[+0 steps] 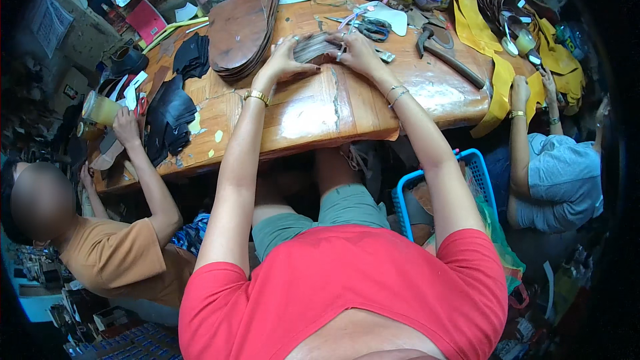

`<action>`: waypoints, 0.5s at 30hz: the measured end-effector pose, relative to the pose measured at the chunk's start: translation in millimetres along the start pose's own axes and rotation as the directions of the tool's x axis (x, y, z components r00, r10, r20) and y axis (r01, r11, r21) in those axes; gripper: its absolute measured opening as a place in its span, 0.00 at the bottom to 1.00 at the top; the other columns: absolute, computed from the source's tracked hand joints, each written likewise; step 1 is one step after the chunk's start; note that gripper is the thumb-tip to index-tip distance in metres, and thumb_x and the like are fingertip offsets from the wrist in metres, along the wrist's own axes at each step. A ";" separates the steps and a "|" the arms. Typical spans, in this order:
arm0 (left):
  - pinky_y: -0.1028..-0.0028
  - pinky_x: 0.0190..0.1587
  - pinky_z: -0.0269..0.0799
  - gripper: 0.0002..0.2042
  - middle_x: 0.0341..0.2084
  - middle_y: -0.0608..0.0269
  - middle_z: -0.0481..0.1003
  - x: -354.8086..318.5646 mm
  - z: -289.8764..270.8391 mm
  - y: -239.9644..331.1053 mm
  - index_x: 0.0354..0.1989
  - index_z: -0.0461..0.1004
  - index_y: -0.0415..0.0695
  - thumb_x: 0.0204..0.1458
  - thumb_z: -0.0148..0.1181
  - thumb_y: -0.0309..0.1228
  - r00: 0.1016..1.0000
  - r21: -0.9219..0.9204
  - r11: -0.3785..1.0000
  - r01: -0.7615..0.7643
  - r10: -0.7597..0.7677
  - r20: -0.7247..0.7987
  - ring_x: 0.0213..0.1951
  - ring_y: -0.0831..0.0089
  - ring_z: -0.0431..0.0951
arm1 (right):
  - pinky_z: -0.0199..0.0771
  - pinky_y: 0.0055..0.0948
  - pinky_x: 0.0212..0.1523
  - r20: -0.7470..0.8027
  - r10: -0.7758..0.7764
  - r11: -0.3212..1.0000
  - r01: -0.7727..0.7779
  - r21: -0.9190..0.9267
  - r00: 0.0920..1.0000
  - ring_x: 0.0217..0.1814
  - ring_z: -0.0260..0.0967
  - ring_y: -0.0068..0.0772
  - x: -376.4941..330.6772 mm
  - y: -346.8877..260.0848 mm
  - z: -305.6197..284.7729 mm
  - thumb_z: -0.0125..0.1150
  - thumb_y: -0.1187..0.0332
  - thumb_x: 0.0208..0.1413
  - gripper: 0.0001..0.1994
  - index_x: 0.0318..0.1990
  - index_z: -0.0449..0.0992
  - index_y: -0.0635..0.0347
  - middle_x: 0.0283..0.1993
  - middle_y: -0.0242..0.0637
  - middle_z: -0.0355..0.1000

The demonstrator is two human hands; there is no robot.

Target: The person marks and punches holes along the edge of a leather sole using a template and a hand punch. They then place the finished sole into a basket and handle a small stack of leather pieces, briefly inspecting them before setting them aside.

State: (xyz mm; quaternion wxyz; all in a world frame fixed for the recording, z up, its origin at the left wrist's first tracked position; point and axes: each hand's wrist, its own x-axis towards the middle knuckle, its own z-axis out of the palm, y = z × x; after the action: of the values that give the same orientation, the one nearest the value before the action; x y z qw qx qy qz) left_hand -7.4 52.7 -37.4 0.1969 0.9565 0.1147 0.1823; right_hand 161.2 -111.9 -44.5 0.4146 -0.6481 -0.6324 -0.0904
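Both of my arms reach forward over the wooden table point(233, 123). Between them sits a bundle of thin greyish-brown layered pieces point(316, 47), seemingly a stack of leather pieces, bent in a slight curve. My left hand point(285, 61) grips its left end, thumb toward me. At the right end, my right hand point(358, 55) closes its fingers around it. Just left of my left hand lies a tall pile of brown rounded leather panels point(241, 33). Black-handled scissors point(373, 29) rest beyond my right hand, near a white flat piece point(392, 17).
A hammer point(450, 60) lies to the right, beside yellow material strips point(492, 87). Black cut pieces point(170, 117) lie at left. A blue basket point(481, 177) stands below the table edge. Co-workers sit left, in a tan shirt point(123, 250), and right, in a grey shirt point(559, 183).
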 end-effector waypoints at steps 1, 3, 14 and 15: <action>0.64 0.60 0.57 0.46 0.52 0.51 0.71 -3.6 -1.4 -1.5 0.62 0.65 0.47 0.29 0.75 0.49 1.000 -0.044 0.999 -0.014 0.013 -0.017 0.56 0.56 0.66 | 0.69 0.37 0.54 0.030 0.067 0.995 -0.069 0.066 0.997 0.53 0.71 0.44 -0.5 3.1 2.3 0.68 0.64 0.46 0.19 0.46 0.78 0.58 0.55 0.40 0.72; 0.65 0.61 0.57 0.47 0.52 0.49 0.69 -11.2 -4.0 -3.7 0.63 0.63 0.45 0.29 0.76 0.45 0.998 -0.098 0.994 -0.044 0.040 -0.040 0.56 0.58 0.66 | 0.71 0.35 0.53 0.057 0.124 0.982 -0.130 0.137 0.991 0.52 0.72 0.42 -2.8 4.9 2.4 0.68 0.64 0.47 0.17 0.44 0.79 0.59 0.54 0.39 0.73; 0.70 0.60 0.59 0.49 0.50 0.56 0.69 -27.0 -7.4 -11.1 0.65 0.61 0.47 0.26 0.78 0.35 0.994 -0.337 0.938 -0.087 0.061 -0.087 0.53 0.65 0.68 | 0.69 0.33 0.56 0.015 0.032 0.995 -0.034 0.098 0.999 0.55 0.72 0.41 -6.9 7.6 9.7 0.66 0.66 0.50 0.17 0.47 0.77 0.61 0.56 0.40 0.72; 0.70 0.60 0.59 0.49 0.50 0.56 0.69 -26.7 -7.7 -9.4 0.65 0.61 0.47 0.26 0.78 0.34 0.996 -0.336 0.940 -0.069 0.044 -0.080 0.54 0.66 0.67 | 0.69 0.33 0.55 0.008 0.042 0.993 -0.042 0.109 0.999 0.55 0.72 0.41 -7.1 9.2 10.5 0.66 0.66 0.49 0.17 0.48 0.77 0.61 0.55 0.40 0.72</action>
State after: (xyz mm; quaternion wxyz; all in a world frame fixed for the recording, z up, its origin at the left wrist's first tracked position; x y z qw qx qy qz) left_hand -36.0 56.0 -42.9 0.3485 0.9044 0.0611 0.2386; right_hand 163.8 -109.0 -59.6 0.4494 -0.6379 -0.6238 -0.0450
